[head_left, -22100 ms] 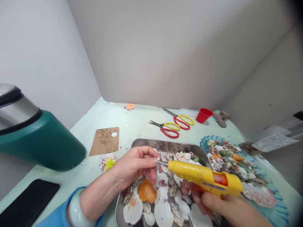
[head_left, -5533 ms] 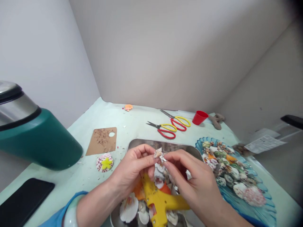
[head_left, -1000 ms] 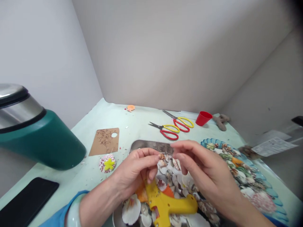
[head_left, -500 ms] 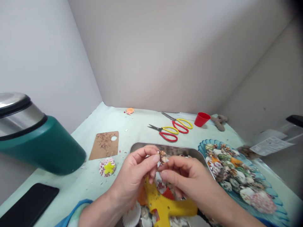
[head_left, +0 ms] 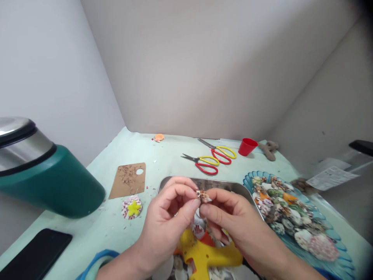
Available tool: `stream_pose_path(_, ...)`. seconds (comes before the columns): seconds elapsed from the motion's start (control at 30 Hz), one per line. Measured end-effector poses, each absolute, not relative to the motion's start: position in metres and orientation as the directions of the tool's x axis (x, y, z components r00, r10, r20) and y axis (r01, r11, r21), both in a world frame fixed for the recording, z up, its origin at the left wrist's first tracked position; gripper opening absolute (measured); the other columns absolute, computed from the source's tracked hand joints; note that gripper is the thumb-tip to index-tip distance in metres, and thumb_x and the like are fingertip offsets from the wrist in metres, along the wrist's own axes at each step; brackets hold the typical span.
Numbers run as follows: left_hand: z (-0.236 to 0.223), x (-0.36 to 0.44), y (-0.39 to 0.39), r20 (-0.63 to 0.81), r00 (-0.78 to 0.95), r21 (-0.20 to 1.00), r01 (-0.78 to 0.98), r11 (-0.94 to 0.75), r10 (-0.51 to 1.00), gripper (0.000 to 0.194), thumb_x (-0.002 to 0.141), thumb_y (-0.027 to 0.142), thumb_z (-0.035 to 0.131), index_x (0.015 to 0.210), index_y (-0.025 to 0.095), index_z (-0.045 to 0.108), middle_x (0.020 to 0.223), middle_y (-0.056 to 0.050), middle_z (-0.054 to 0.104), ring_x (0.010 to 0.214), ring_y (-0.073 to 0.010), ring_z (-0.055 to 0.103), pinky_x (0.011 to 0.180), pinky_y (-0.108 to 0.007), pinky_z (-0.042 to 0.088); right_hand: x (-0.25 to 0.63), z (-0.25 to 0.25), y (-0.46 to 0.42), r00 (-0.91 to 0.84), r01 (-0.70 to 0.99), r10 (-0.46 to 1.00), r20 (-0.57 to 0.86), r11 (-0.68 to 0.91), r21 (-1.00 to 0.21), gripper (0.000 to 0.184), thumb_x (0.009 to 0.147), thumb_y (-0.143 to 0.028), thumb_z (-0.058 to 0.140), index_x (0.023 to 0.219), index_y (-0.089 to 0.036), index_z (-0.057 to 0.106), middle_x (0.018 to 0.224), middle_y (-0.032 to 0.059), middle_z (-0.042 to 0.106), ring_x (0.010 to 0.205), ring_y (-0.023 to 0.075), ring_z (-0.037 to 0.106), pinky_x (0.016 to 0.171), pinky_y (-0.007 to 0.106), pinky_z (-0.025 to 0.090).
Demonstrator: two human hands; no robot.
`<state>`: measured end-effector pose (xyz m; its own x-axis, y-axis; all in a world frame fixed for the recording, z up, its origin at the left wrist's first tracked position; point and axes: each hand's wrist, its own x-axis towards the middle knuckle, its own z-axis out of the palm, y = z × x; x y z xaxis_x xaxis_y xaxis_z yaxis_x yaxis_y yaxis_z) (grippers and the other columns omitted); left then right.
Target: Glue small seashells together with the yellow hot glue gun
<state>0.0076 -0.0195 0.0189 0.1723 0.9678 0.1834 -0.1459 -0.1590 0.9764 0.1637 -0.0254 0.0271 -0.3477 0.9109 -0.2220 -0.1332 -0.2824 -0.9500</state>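
Between my two hands is a small brown-and-white spiral seashell (head_left: pixel 204 195), its pale tip pointing right. My left hand (head_left: pixel 171 212) pinches its left end with thumb and fingers, where a small whitish bit shows. My right hand (head_left: pixel 230 214) pinches its right side between thumb and forefinger. Both hands are above a metal tray (head_left: pixel 230 184). Below them a yellow glue gun (head_left: pixel 215 254) lies over shells in the tray, partly covered by my hands.
A blue scalloped plate (head_left: pixel 335 243) heaped with shells is at right. Behind are two pairs of scissors (head_left: pixel 207 160), a red cup (head_left: pixel 247 147) and a grey lumpy piece (head_left: pixel 269 149). Left are a brown card (head_left: pixel 128 179), a flower-topped disc (head_left: pixel 132 207), a green bottle (head_left: pixel 70 179) and a black phone (head_left: pixel 36 252).
The shell has turned from roughly upright to lying more sideways between my fingers. My left fingers have shifted their pinch on it, and the view has moved slightly.
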Motion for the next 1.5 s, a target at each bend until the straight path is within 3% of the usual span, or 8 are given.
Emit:
stream_pose_path(0.27, 0.018, 0.008, -0.028, 0.239, 0.132, 0.968, -0.107, -0.226, 0.962, 0.006, 0.083, 0.019, 0.06, 0.077, 0.022, 0.061, 0.099, 0.0, 0.051, 0.055, -0.0039, 0.045, 0.051, -0.019, 0.039, 0.163, 0.022, -0.026, -0.366, -0.225, 0.914, -0.177, -0.272, -0.936, 0.016, 0.082, -0.035, 0.064, 0.082, -0.021, 0.057, 0.047, -0.0097, 0.047, 0.04, 0.0041, 0.037, 0.041, 0.016, 0.027)
stream_pose_path(0.4, 0.018, 0.011, -0.023, 0.144, 0.154, 0.966, -0.237, -0.105, 0.977, 0.006, 0.082, 0.021, 0.061, 0.076, 0.021, 0.06, 0.099, 0.001, 0.055, 0.05, -0.003, 0.048, 0.05, -0.02, 0.041, 0.169, 0.026, -0.025, -0.191, 0.042, 0.978, 0.079, 0.089, -0.995, 0.008, 0.083, -0.027, 0.063, 0.078, -0.021, 0.06, 0.062, -0.0057, 0.053, 0.05, 0.0065, 0.045, 0.046, 0.019, 0.035)
stream_pose_path(0.57, 0.019, 0.009, -0.017, 0.007, 0.202, 0.972, -0.231, 0.04, 0.979, 0.014, 0.088, 0.03, 0.053, 0.095, 0.02, 0.061, 0.059, 0.003, 0.058, 0.047, -0.0066, 0.048, 0.053, -0.019, 0.039, 0.182, 0.035, -0.021, -0.233, 0.486, 0.805, 0.545, 0.582, -0.652, 0.012, 0.086, -0.011, 0.055, 0.085, -0.02, 0.063, 0.083, 0.0016, 0.06, 0.076, 0.0126, 0.057, 0.066, 0.024, 0.043)
stream_pose_path(0.67, 0.02, 0.009, -0.016, -0.065, 0.231, 0.972, -0.204, 0.113, 0.971, 0.026, 0.091, 0.038, 0.047, 0.102, 0.018, 0.059, 0.047, 0.004, 0.053, 0.049, -0.0082, 0.049, 0.055, -0.019, 0.038, 0.189, 0.034, -0.017, -0.298, 0.576, 0.742, 0.601, 0.642, -0.506, 0.015, 0.086, -0.008, 0.054, 0.091, -0.019, 0.063, 0.088, 0.0038, 0.06, 0.078, 0.0126, 0.058, 0.069, 0.024, 0.045)
stream_pose_path(0.9, 0.019, 0.01, -0.013, -0.147, 0.271, 0.971, -0.146, 0.192, 0.951, 0.027, 0.078, 0.037, 0.066, 0.091, 0.015, 0.061, 0.051, 0.005, 0.054, 0.046, -0.0061, 0.047, 0.052, -0.018, 0.04, 0.191, 0.024, -0.013, -0.388, 0.692, 0.637, 0.666, 0.679, -0.247, 0.015, 0.087, -0.011, 0.054, 0.091, -0.02, 0.065, 0.085, 0.0032, 0.063, 0.07, 0.0125, 0.06, 0.06, 0.025, 0.042)
stream_pose_path(1.07, 0.019, 0.009, -0.011, -0.127, 0.252, 0.972, -0.161, 0.171, 0.959, 0.024, 0.077, 0.036, 0.066, 0.088, 0.015, 0.062, 0.05, 0.005, 0.054, 0.045, -0.0057, 0.047, 0.049, -0.017, 0.038, 0.191, 0.03, -0.013, -0.348, 0.574, 0.713, 0.609, 0.675, -0.463, 0.015, 0.087, -0.011, 0.054, 0.094, -0.021, 0.064, 0.089, 0.0021, 0.063, 0.077, 0.012, 0.06, 0.068, 0.023, 0.045)
stream_pose_path(1.23, 0.021, 0.01, -0.013, -0.093, 0.183, 0.985, -0.126, 0.117, 0.979, 0.02, 0.075, 0.031, 0.067, 0.086, 0.015, 0.064, 0.055, 0.004, 0.056, 0.046, -0.0059, 0.048, 0.046, -0.016, 0.039, 0.191, 0.038, -0.015, -0.276, 0.491, 0.91, 0.308, 0.409, -0.769, 0.015, 0.09, -0.022, 0.053, 0.1, -0.027, 0.062, 0.08, -0.0045, 0.064, 0.066, 0.0089, 0.057, 0.059, 0.02, 0.045)
stream_pose_path(1.5, 0.01, 0.005, -0.018, 0.277, 0.168, 0.956, 0.051, -0.289, 0.946, 0.014, 0.079, 0.019, 0.064, 0.092, 0.023, 0.067, 0.082, -0.001, 0.064, 0.061, -0.0087, 0.054, 0.054, -0.019, 0.045, 0.185, 0.037, -0.018, -0.308, 0.436, 0.882, 0.358, 0.465, -0.771, 0.013, 0.086, -0.017, 0.059, 0.094, -0.026, 0.063, 0.076, -0.006, 0.061, 0.063, 0.0079, 0.054, 0.058, 0.02, 0.042)
